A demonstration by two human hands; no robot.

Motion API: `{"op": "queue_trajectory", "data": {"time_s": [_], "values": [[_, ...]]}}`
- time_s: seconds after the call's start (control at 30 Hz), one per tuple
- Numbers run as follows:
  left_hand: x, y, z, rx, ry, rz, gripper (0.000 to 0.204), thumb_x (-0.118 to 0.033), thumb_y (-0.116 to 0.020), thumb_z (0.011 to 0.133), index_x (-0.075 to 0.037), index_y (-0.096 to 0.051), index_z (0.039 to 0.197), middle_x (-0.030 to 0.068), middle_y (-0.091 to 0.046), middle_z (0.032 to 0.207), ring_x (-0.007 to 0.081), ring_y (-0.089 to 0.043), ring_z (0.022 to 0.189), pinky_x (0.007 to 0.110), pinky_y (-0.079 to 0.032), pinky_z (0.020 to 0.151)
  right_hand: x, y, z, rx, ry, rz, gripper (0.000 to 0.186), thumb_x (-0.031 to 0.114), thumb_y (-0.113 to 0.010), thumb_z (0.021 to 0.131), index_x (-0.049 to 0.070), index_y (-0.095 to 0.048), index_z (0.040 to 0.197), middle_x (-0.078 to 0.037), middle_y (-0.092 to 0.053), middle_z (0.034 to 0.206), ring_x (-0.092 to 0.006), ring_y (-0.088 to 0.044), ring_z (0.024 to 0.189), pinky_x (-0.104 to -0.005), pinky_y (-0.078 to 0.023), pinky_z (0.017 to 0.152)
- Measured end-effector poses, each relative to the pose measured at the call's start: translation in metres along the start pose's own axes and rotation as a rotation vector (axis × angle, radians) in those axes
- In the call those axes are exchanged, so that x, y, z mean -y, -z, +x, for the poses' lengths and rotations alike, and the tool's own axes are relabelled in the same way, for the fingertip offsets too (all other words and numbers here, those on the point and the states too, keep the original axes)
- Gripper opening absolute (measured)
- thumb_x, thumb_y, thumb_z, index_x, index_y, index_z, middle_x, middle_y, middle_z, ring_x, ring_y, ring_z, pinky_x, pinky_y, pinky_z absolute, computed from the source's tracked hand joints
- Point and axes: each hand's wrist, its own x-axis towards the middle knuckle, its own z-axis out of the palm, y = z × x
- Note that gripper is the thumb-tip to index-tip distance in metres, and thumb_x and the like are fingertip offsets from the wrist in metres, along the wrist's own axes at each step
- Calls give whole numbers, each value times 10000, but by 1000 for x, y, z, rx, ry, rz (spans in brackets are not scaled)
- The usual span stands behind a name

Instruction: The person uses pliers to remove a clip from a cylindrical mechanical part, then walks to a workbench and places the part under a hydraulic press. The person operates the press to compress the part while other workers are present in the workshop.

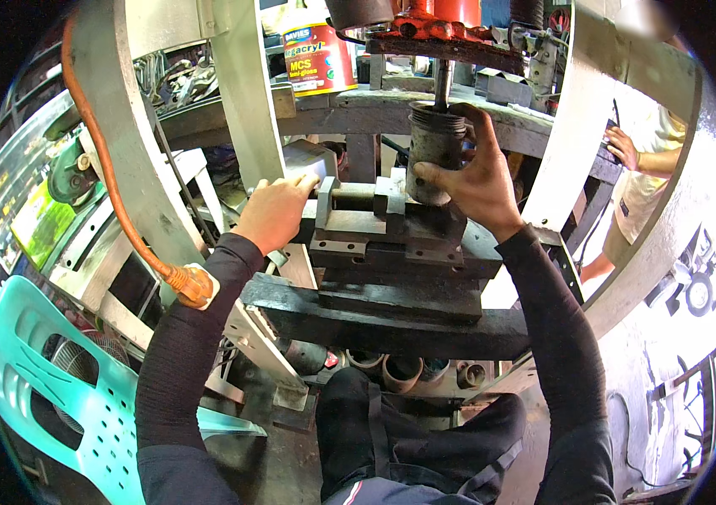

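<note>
A grey metal piston [433,160] with grooves round its top stands upright at the right end of a machine vise [354,220]. My right hand [486,177] is wrapped round the piston's right side, thumb across its front and fingers at its upper rim. Directly above, a shiny steel shaft [444,84] comes down from a red machine head [433,29] and meets the piston's top; whether it goes inside is hidden. My left hand [278,210] is closed at the vise's left end, round its handle, which is mostly covered by the fingers.
Pale steel posts [248,93] frame the work on both sides. An orange cable [105,160] runs down the left one to a plug. A turquoise plastic chair [63,379] stands at left. Behind sits a red paint can [320,59]. Another person's hand [623,147] is at right.
</note>
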Motion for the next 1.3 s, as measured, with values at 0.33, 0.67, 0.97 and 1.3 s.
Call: {"op": "queue_trajectory", "data": {"time_s": [0.33, 0.67, 0.97, 1.3], "values": [[-1, 4, 10, 166, 72, 76, 337, 4, -576, 849, -30, -658, 1175, 191, -736, 1004, 372, -723, 948, 482, -570, 811, 7, 0, -1, 10, -15, -66, 826, 243, -917, 736, 93, -451, 1400, -198, -742, 1159, -341, -748, 1043, -421, -574, 902], [4, 10, 21, 274, 44, 26, 241, 10, -571, 854, -1, -651, 1081, 226, -722, 936, 421, -716, 884, 516, -573, 765, 1, 3, 0, 37, 15, -122, 837, 325, -933, 747, 133, -440, 1396, -177, -747, 1166, -366, -737, 1080, -448, -571, 914], [3, 8, 14, 255, 6, -141, 395, 59, -574, 825, 24, -623, 1216, 267, -703, 1014, 442, -688, 991, 532, -545, 868, -12, 0, -8, 42, -80, 52, 991, 298, -941, 770, 122, -317, 1520, -180, -730, 1210, -279, -725, 1119, -407, -572, 954], [-2, 2, 10, 100, 56, -23, 222, -27, -581, 887, -23, -692, 1079, 208, -731, 980, 378, -731, 938, 502, -563, 812, -21, 8, -13, 203, -226, 263, 726, 259, -949, 780, -39, -552, 1309, -135, -718, 1194, -187, -697, 1104, -336, -561, 989]]}}
